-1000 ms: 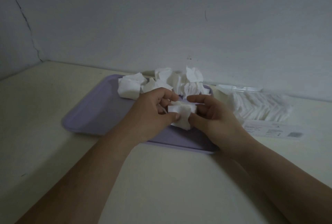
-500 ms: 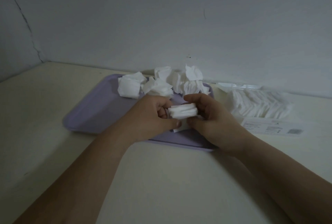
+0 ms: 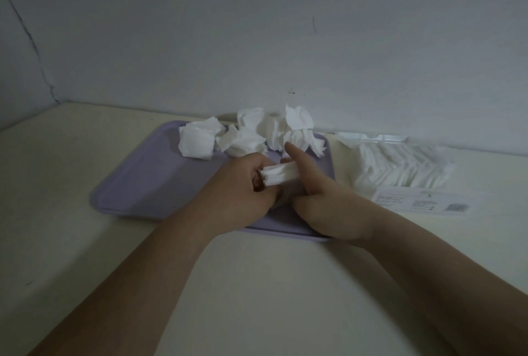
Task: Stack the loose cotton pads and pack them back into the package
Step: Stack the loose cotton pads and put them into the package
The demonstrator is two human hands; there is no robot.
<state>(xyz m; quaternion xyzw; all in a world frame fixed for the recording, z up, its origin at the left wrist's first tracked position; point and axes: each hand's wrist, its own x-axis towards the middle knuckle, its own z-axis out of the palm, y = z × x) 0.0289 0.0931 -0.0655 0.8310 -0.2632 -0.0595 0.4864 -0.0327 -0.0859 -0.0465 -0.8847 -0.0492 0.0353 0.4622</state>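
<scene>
A small stack of white cotton pads [image 3: 281, 173] is held edge-on between both hands above the lilac tray [image 3: 148, 181]. My left hand [image 3: 243, 190] grips its left end with curled fingers. On its right side my right hand [image 3: 323, 198] presses against the stack, index finger stretched out toward the back. Loose cotton pads [image 3: 251, 135] lie heaped along the tray's far edge. The clear package [image 3: 400, 167], partly filled with pads, lies to the right of the tray with its printed label facing me.
The tray sits on a cream table [image 3: 257, 284] against a grey-white wall [image 3: 257, 27]. Another wall meets the table at the far left. The package's flap [image 3: 371, 136] lies open by the back wall.
The stack has turned from flat-faced to edge-on and shifted slightly left. My right index finger has straightened out beyond it.
</scene>
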